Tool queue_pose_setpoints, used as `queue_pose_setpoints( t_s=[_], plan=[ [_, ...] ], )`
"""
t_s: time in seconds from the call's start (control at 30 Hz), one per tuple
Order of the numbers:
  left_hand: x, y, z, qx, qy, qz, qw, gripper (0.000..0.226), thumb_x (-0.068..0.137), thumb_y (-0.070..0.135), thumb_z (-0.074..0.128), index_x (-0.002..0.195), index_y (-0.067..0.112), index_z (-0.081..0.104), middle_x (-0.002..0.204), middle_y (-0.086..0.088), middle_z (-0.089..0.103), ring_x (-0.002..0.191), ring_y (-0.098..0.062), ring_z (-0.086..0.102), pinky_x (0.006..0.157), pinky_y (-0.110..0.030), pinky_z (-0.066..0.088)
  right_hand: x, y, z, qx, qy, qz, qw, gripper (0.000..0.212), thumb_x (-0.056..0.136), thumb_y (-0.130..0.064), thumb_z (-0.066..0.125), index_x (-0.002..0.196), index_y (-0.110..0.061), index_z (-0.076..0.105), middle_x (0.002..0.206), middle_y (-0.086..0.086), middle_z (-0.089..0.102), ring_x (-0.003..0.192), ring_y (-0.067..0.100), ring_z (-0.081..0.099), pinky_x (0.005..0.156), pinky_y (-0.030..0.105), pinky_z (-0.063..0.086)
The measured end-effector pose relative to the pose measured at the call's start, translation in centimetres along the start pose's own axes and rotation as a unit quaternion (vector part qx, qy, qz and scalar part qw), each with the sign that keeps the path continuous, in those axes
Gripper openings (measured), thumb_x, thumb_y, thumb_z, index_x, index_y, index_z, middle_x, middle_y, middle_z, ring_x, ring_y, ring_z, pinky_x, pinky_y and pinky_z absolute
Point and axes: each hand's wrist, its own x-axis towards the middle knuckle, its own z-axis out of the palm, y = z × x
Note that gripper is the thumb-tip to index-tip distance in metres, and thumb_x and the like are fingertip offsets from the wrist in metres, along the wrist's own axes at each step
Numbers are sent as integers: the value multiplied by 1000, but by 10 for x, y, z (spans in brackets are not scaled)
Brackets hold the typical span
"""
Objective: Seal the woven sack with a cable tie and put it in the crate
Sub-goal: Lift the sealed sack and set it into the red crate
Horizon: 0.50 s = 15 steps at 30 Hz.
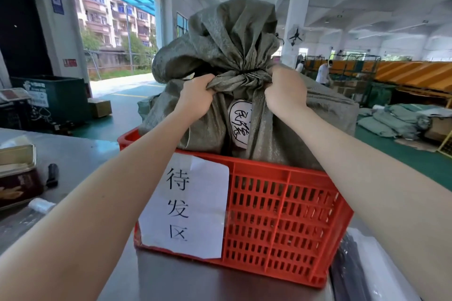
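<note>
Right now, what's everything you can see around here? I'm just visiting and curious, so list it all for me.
woven sack: one, grey-green, standing in the crate, neck gathered
cable tie: one, black, around the sack's neck
oval label: one, white with handwriting, on the sack's front
crate: one, red-orange plastic, on the metal table
paper sign: one, white with black characters, on the crate's front
metal table: one, grey, under the crate
tin box: one, dark red and gold, left on the table
green bin: one, dark green, on the floor at left
folded sacks: a pile, grey-green, on the floor at right
left hand: gripping the sack below the tie
right hand: gripping the sack on the other side
</note>
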Motion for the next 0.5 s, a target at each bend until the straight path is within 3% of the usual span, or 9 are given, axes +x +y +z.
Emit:
queue_pose_setpoints(
  t_s=[0.1, 0.2, 0.3, 0.5],
  plan=[
    [-4, 3, -4, 48, -23, -4, 999, 21, 94, 12, 43, 98, 5, 62, 80, -8, 57, 85, -27, 53, 67, -26, 30, -9, 1, 2, 7, 34, -1, 999, 15, 83, 8, 40, 85, -7, 44, 86, 12, 50, 102, 34, 54, 64, 35, 32],
    [-5, 6, -6, 120, -41, 14, 992, 25, 95, 15, 42, 103, 1, 61, 103, -20, 65, 100, -34, 57, 69, -32, 34, -13, 3, 3, 13, 53, 2, 998, 24, 84, 6, 42, 101, -2, 57, 103, 17, 62, 109, 34, 53, 66, 35, 34],
    [-5, 12, -8, 167, -84, 22, 982, 30, 98, 20, 39, 108, 0, 60, 113, -22, 64, 106, -36, 57, 78, -34, 39, -15, 8, 4, 5, 51, 11, 999, 30, 85, 4, 42, 110, -2, 57, 112, 16, 62, 112, 33, 51, 68, 33, 34],
    [-8, 8, -1, 141, -139, -12, 980, 34, 98, 24, 41, 115, 0, 59, 119, -23, 61, 114, -35, 54, 88, -34, 40, -16, 13, 12, 6, -4, 17, 1000, 32, 86, -2, 45, 116, 0, 55, 115, 18, 61, 113, 37, 52, 82, 41, 47]
  ],
)
